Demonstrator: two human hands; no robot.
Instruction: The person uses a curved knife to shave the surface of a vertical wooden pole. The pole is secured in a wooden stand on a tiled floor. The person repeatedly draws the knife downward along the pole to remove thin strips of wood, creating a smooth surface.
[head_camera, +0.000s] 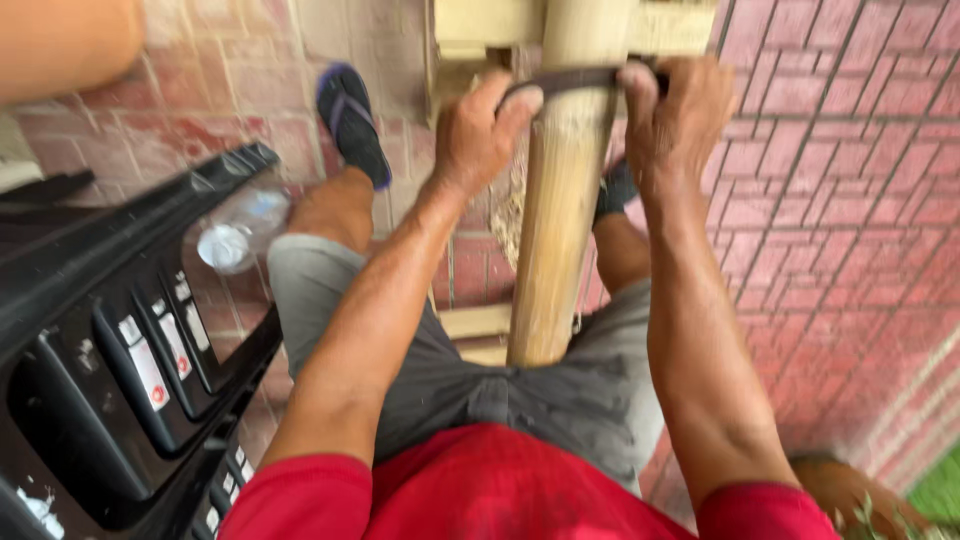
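Fingers of the left hand (480, 135) curl tight around one end of a dark flat blade (575, 80), and fingers of the right hand (675, 120) wrap the other end, so both hands are closed on it. Between the two sets of fingers the blade lies crosswise against a thick bamboo pole (560, 210), touching its pale surface. That pole runs from above the fingers down toward the person's lap, its lower end resting against grey shorts (560, 395) (the far end meets a pale wooden block (470, 30) just above the left fingers). Below the fingers, between the forearms, a patch of pale shavings (510, 205) sits on the red brick floor (840, 200). Left of the left fingers a foot wears a dark sandal (352, 120) with a blue edge; below the right fingers a second dark sandal (615, 190) shows beside the pole. Further left of the left fingers, a clear plastic bottle (240, 230) lies on the bricks, just beside a black plastic crate (110, 330). Nearest the camera is a red shirt (490, 490).
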